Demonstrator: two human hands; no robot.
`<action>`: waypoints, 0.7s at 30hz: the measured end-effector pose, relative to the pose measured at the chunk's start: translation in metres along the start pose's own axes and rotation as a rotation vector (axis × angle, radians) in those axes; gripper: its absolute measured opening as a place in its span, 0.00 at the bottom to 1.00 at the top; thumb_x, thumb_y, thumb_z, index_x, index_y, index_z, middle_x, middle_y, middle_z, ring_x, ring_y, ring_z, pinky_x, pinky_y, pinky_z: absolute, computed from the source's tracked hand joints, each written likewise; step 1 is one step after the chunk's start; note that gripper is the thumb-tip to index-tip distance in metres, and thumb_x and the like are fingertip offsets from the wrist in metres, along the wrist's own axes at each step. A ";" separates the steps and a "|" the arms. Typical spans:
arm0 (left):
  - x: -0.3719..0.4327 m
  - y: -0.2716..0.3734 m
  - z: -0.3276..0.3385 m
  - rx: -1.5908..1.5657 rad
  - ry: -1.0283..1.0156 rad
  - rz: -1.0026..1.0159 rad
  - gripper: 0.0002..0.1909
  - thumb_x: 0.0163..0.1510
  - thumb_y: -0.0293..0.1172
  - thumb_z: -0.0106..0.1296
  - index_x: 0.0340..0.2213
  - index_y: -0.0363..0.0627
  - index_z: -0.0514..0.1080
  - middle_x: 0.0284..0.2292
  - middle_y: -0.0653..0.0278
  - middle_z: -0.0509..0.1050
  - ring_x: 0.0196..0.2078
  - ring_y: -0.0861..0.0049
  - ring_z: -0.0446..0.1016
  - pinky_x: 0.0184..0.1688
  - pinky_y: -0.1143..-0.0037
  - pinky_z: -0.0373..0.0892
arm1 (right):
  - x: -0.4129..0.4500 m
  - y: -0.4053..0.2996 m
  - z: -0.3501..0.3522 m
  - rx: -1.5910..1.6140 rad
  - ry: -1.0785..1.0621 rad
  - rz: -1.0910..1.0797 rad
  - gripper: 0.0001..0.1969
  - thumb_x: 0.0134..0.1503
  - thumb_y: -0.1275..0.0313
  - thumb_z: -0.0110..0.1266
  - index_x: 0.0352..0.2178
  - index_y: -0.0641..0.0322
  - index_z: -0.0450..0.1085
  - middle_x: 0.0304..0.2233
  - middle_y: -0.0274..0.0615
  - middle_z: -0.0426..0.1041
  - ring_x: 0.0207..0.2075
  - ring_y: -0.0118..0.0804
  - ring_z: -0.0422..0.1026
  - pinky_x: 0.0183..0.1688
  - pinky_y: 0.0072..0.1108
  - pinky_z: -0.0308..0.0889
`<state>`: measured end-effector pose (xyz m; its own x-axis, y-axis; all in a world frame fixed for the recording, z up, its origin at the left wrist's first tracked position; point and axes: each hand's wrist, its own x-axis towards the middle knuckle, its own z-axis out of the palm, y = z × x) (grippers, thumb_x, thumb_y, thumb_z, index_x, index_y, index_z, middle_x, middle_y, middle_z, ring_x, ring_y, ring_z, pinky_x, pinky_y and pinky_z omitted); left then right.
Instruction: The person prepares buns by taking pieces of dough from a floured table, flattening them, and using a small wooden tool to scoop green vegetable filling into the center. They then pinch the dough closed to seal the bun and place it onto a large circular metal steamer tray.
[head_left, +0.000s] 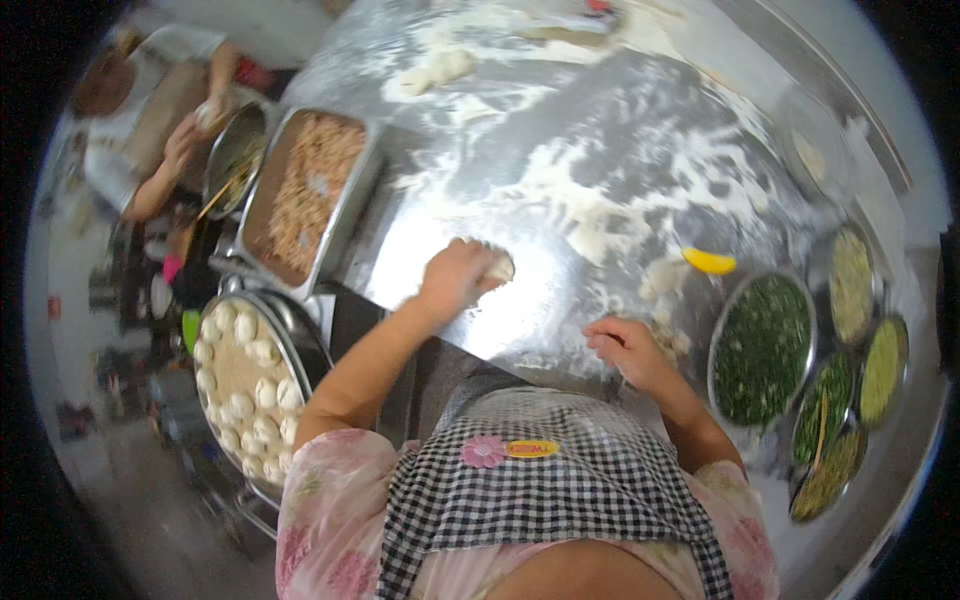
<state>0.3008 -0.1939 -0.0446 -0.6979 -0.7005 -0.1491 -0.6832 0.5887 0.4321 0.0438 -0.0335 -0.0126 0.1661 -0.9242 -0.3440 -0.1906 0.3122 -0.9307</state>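
My left hand (452, 277), above the shiny front part of the metal worktable (420, 195), grips a small pale piece of dough (501, 268) with its fingertips. Much of that piece is hidden by the fingers. Near the table's front edge is my right hand (634, 351), fingers bent and slightly apart, with nothing visible between them. Just beside it lie several dough pieces (670, 331), partly covered by the hand. A larger lump of dough (664, 277) rests farther back. To my left, white filled buns (265, 391) sit in a round steamer tray (298, 352).
A deep metal pan (367, 161) of minced filling stands at left. At right are an oval dish of chopped greens (763, 349), smaller bowls (883, 371), and a yellow scraper (709, 261). Flour (570, 165) covers much of the table. Another person (161, 127) works at far left.
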 end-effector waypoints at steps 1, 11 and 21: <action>-0.017 -0.011 0.017 0.073 0.105 0.065 0.28 0.39 0.43 0.59 0.43 0.49 0.67 0.39 0.52 0.68 0.41 0.60 0.68 0.44 0.66 0.65 | 0.005 -0.003 -0.003 -0.004 -0.056 -0.030 0.11 0.53 0.74 0.46 0.36 0.69 0.69 0.25 0.36 0.71 0.22 0.22 0.65 0.24 0.14 0.62; -0.003 -0.002 0.057 -0.058 0.358 0.281 0.06 0.45 0.32 0.49 0.24 0.42 0.67 0.28 0.59 0.70 0.36 0.62 0.68 0.39 0.67 0.65 | 0.007 -0.011 0.013 0.018 -0.042 0.150 0.11 0.53 0.74 0.45 0.37 0.68 0.69 0.26 0.36 0.70 0.24 0.24 0.66 0.26 0.15 0.62; -0.002 0.018 0.044 0.107 0.293 0.044 0.41 0.47 0.57 0.45 0.51 0.34 0.56 0.56 0.45 0.50 0.60 0.58 0.45 0.60 0.61 0.40 | 0.008 -0.010 0.028 -0.012 -0.093 0.150 0.13 0.54 0.69 0.46 0.37 0.69 0.68 0.27 0.39 0.72 0.26 0.26 0.67 0.28 0.18 0.64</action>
<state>0.2807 -0.1638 -0.0761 -0.6464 -0.7505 0.1372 -0.6831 0.6494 0.3341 0.0746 -0.0382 -0.0096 0.2237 -0.8430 -0.4892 -0.2314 0.4416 -0.8669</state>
